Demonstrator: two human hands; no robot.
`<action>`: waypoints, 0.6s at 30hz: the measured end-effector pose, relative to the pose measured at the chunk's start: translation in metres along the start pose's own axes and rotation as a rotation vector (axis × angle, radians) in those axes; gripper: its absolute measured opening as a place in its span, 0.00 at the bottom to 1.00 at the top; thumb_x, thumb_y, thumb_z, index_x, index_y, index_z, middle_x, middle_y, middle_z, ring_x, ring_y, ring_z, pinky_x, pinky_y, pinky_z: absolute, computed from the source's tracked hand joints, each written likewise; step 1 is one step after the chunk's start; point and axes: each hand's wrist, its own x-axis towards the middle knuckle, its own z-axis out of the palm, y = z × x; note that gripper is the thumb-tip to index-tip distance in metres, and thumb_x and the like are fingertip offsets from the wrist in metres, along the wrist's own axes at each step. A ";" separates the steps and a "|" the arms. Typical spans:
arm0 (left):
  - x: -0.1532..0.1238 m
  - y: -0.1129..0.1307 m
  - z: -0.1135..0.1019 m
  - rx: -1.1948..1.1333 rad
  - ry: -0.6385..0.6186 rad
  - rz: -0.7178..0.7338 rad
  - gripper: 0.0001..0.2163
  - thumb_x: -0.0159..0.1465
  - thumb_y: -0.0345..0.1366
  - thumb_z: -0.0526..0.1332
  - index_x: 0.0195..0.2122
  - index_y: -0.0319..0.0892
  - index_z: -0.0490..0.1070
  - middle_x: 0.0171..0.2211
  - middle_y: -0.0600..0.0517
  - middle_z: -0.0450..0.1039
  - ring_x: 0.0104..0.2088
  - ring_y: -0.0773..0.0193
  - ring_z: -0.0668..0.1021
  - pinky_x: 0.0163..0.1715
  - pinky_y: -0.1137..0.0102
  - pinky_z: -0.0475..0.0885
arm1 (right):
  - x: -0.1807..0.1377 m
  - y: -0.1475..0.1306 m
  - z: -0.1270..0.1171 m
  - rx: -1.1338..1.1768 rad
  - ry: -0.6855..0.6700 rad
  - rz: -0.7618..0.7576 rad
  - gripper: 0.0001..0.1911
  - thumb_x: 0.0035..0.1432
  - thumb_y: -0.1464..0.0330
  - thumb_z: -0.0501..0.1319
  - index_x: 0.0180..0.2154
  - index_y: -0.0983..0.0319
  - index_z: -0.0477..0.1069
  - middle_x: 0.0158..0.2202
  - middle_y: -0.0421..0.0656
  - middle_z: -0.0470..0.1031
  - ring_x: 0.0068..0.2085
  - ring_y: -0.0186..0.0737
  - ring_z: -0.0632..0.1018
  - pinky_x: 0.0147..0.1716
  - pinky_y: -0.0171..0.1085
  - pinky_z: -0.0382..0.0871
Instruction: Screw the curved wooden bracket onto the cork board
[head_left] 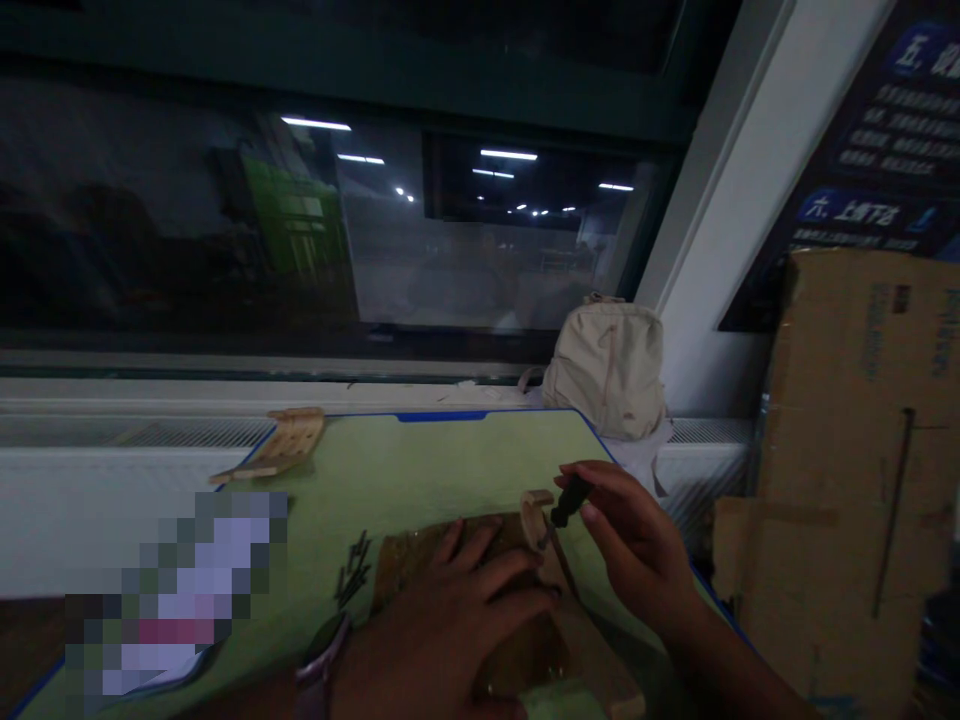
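My right hand [637, 550] pinches the dark handle of what looks like a screwdriver [571, 500], tilted with its lower end beside a small curved wooden piece [534, 520]. That piece stands at the far edge of a brown, shiny, tape-like sheet [397, 560]. With fingers spread, my left hand [450, 625] lies flat over the sheet, its fingertips near a wooden strip [600, 650] running toward me. Several thin dark screws or nails [354, 572] lie loose left of the sheet. The screwdriver's tip and its exact contact are too dim to make out.
A light green table [435, 460] with blue edging carries a slatted wooden part [292, 445] at its far left corner. A pixelated item [202, 590] lies on the left. A beige backpack [611, 365] sits beyond the table, and large cardboard [855, 450] stands at right.
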 end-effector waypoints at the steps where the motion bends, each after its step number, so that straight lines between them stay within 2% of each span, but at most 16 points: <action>1: 0.000 0.000 0.000 -0.002 -0.001 -0.001 0.38 0.60 0.43 0.75 0.70 0.56 0.64 0.71 0.51 0.63 0.73 0.32 0.57 0.70 0.32 0.50 | 0.000 -0.001 0.001 0.031 0.012 0.008 0.14 0.71 0.70 0.62 0.55 0.51 0.75 0.47 0.46 0.80 0.47 0.42 0.84 0.46 0.42 0.83; 4: -0.001 0.001 0.001 -0.010 0.006 0.002 0.39 0.58 0.42 0.75 0.70 0.54 0.65 0.71 0.50 0.63 0.73 0.31 0.57 0.70 0.32 0.49 | 0.002 -0.002 0.001 0.031 0.088 -0.026 0.13 0.66 0.71 0.67 0.50 0.53 0.76 0.40 0.43 0.77 0.40 0.40 0.82 0.37 0.38 0.81; 7: -0.002 -0.001 0.004 -0.016 0.018 0.007 0.39 0.58 0.40 0.74 0.70 0.54 0.64 0.71 0.50 0.63 0.73 0.32 0.56 0.71 0.32 0.48 | 0.005 -0.002 -0.002 -0.104 0.116 -0.125 0.15 0.62 0.73 0.69 0.50 0.52 0.76 0.37 0.41 0.74 0.38 0.39 0.78 0.35 0.39 0.77; 10: -0.004 -0.004 0.009 -0.023 0.051 0.019 0.38 0.59 0.39 0.73 0.70 0.56 0.63 0.72 0.51 0.62 0.74 0.33 0.55 0.71 0.32 0.47 | 0.005 -0.003 -0.005 -0.182 0.076 -0.143 0.17 0.65 0.70 0.67 0.54 0.51 0.76 0.39 0.43 0.74 0.41 0.43 0.79 0.38 0.43 0.78; 15: -0.005 -0.011 0.017 -0.011 0.080 0.056 0.39 0.60 0.37 0.71 0.72 0.58 0.60 0.74 0.52 0.58 0.75 0.35 0.53 0.72 0.32 0.46 | 0.001 -0.003 -0.003 -0.095 -0.050 -0.055 0.19 0.71 0.70 0.60 0.60 0.49 0.72 0.53 0.48 0.78 0.54 0.46 0.81 0.51 0.50 0.80; 18: -0.005 -0.012 0.019 0.003 0.081 0.055 0.39 0.60 0.36 0.71 0.71 0.58 0.61 0.74 0.52 0.58 0.75 0.35 0.53 0.72 0.32 0.45 | -0.001 -0.001 0.001 -0.005 -0.044 -0.021 0.19 0.70 0.71 0.61 0.58 0.48 0.73 0.51 0.46 0.79 0.51 0.44 0.82 0.51 0.48 0.80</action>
